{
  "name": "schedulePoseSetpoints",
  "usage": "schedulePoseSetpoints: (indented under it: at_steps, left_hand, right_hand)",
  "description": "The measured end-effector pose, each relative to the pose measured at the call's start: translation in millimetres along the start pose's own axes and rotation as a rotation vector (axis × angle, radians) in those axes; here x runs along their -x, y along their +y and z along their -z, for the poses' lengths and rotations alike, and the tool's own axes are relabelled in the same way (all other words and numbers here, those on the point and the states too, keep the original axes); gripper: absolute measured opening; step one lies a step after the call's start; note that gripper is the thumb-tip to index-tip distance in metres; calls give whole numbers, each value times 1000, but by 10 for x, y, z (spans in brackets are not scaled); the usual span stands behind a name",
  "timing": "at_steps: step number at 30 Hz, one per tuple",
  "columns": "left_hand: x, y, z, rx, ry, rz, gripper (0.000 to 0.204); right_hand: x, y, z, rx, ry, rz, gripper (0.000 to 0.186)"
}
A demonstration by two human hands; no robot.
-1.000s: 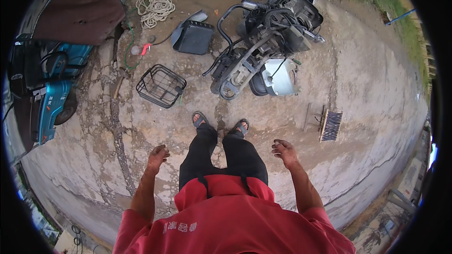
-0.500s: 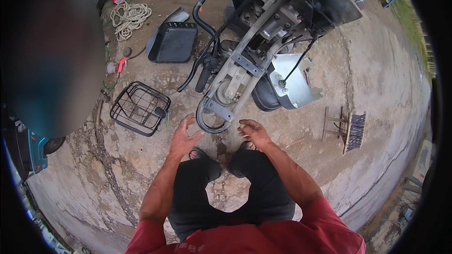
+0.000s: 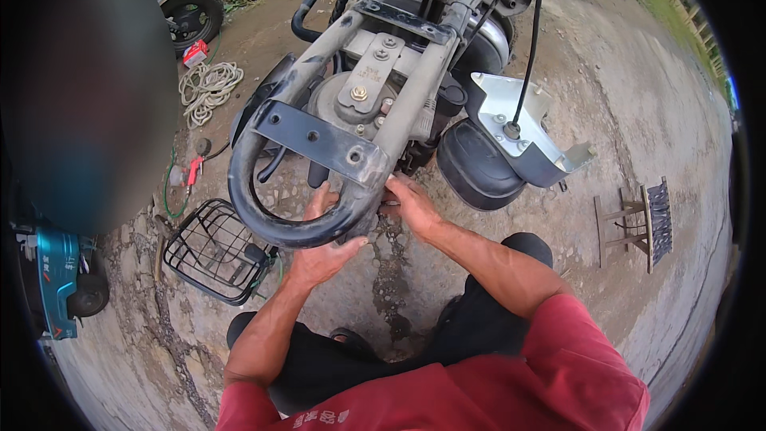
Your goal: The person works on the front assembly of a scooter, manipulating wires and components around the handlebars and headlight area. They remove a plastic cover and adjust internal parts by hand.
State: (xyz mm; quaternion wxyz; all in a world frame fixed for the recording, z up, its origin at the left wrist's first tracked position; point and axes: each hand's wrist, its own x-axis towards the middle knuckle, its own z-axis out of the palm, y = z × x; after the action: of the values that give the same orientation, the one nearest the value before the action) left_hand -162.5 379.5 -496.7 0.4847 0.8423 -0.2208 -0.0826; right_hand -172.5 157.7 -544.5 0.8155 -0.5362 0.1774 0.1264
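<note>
In front of me is a stripped two-wheeler frame (image 3: 399, 136), with its rounded grey-black tube loop (image 3: 307, 233) toward me. A black cross bracket (image 3: 315, 140) with holes spans the loop. My left hand (image 3: 319, 259) is under the loop's near end, thumb stretched out and a finger showing through the opening; the tube covers part of it. Against the right tube sits my right hand (image 3: 415, 207), its fingertips hidden behind the tube, so its grip is unclear. Right of the frame is a silver cover (image 3: 511, 116) with a black rounded part (image 3: 479, 168) and a black cable (image 3: 533, 40).
On the ground to the left are a black wire basket (image 3: 209, 251), a coil of pale rope (image 3: 209, 89) and a red air gun (image 3: 194, 170). A small stool (image 3: 634, 223) lies at right. A teal vehicle (image 3: 56, 283) stands far left. Blur hides much of the upper left.
The frame loop appears closer and larger. Both hands have come in to the loop, the left beneath it and the right to its right tube. My legs have shifted.
</note>
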Motion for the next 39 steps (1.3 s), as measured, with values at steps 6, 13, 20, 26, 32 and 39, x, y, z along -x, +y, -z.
schedulePoseSetpoints:
  at_steps: [6, 13, 20, 26, 32, 39]
  left_hand:
    - [-57, 52, -212, -62, 51, 121, 94]
    - [-151, -45, -378, -93, 50, 145, 93]
    - [-303, -254, -454, 47, 18, -9, 100]
    - [-362, -145, -359, 17, -74, 99, 98]
    - [-338, -208, -308, -27, -61, 102, 98]
    - [-306, -194, -184, -54, -39, 128, 98]
  right_hand:
    - [-49, 145, 2, -96, -20, -5, 63]
    - [-157, 62, -92, -108, -95, 25, 74]
    - [-305, 147, -29, -3, -108, 29, 80]
    - [-341, 151, -56, 16, -48, 37, 80]
    - [-275, 134, -170, -37, 16, 57, 84]
    - [-131, -53, -378, -77, 36, 40, 75]
